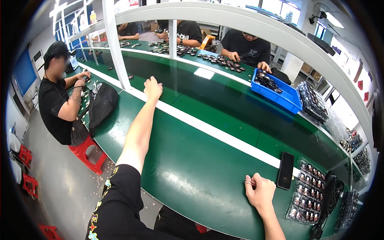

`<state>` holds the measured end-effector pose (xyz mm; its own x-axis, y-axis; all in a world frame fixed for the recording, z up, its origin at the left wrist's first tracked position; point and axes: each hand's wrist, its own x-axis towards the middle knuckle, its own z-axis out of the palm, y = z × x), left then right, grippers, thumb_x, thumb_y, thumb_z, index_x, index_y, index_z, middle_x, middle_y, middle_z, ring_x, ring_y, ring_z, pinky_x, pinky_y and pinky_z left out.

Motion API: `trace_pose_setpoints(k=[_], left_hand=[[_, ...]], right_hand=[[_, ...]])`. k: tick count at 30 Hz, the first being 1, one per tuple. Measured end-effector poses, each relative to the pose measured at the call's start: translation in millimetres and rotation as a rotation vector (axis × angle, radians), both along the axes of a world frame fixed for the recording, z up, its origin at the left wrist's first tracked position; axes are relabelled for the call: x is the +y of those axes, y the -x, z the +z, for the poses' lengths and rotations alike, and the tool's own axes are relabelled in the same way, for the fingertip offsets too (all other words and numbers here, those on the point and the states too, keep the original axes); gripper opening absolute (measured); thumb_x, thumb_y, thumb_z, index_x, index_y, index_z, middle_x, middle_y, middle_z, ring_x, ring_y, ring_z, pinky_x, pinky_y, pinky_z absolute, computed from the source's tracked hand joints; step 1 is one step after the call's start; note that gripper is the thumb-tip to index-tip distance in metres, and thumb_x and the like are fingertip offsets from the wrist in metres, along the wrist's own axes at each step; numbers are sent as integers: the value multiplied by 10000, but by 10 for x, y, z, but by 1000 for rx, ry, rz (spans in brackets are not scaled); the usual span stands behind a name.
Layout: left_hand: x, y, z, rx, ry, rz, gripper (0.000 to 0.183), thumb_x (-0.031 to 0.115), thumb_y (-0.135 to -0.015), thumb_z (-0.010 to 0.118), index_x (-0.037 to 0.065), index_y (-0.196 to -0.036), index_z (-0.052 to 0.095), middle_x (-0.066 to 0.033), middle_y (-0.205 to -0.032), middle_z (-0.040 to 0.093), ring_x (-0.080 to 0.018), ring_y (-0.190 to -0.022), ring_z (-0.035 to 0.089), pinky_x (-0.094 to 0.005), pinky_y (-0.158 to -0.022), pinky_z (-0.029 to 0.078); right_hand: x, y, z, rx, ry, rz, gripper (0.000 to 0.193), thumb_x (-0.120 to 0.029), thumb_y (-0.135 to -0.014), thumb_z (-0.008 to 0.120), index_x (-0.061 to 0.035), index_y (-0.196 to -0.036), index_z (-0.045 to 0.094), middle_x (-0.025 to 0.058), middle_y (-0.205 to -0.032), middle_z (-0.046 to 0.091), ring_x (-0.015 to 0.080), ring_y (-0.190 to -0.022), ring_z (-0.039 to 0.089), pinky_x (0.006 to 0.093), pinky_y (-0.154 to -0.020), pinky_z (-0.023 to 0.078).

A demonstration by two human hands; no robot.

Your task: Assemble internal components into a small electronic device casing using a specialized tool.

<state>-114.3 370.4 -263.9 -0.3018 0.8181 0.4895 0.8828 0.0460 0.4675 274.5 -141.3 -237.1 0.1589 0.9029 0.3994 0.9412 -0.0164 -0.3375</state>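
My left hand [153, 88] is stretched far forward over the green conveyor belt [180, 86], past the white rail. Its fingers are curled, with a small dark bit at the fingertips that is too small to name. Low over the green worktop [180, 160], my right hand [262, 193] is closed around slim metal tweezers [250, 182], of which only the thin tips show. Right of that hand lies a black phone [285, 170], partly over the rail. Beyond it sits a clear plastic tray [307, 196] with rows of small dark-and-copper parts.
A white frame post [116, 48] rises left of my left arm. A blue bin [280, 93] of black parts and stacked clear trays [312, 103] stand across the belt. Black cable [335, 194] lies far right. A co-worker [60, 92] sits left beside a black bag [103, 105]; others work opposite.
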Motion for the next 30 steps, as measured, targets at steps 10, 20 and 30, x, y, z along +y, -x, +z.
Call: trace_pose_setpoints(k=[10,20,30], left_hand=[[-2339,-1316,418,-35,39,-1451,581,246,-939,916,87,-1459,711,-93,-1272,762,-249,-1121,702,-386,-988,565],[-3441,-1596,399,-159,389,-1772,979,275,-798,992,107,-1655,551,-128,-1556,613,-311,-1202,657,-476,-1119,549],[-3472,-1566,269,65,209,-1662,600,336,-796,1013,119,-1301,774,-51,-1242,667,-272,-1155,634,-422,-1003,467]], right_hand=[[10,-47,22,278,-130,69,200,-155,-991,825,-22,-1012,677,107,-818,626,251,-642,589,388,-616,507],[27,-115,33,554,-121,71,127,-61,-1117,668,44,-1061,711,71,-859,612,132,-693,514,317,-628,413],[-107,22,28,790,38,104,81,-39,-1036,804,27,-1052,760,19,-832,683,59,-683,530,270,-600,413]])
